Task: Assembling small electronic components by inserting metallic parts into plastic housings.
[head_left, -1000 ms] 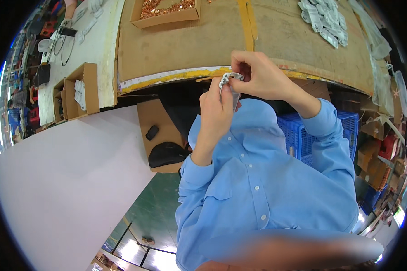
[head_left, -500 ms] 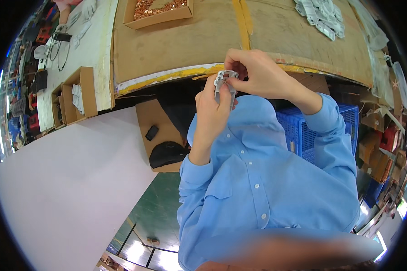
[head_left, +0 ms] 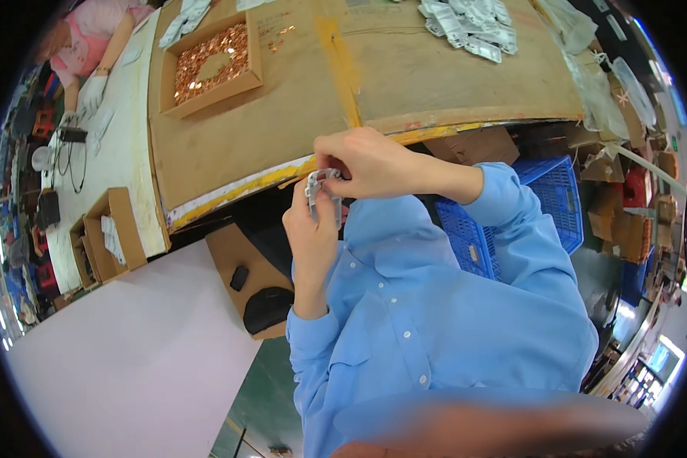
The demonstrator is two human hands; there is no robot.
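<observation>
- My left hand (head_left: 313, 229) is up at frame centre, fingers curled shut, forearm rising from the lower middle.
- My right hand (head_left: 366, 162) sits just above it, fingertips pinched, blue sleeve stretching right.

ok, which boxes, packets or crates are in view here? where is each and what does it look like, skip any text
Shallow cardboard tray: far left of the brown worktop, square, brown, filled with small copper-coloured parts.
Open cardboard box: on the white bench at left, brown, holding pale packets.
Pile of clear packets: far end of the worktop, small, flat, whitish-grey.
Blue plastic crate: under the worktop at right, lattice walls.
Small grey part: held by left hand and right hand.
</observation>
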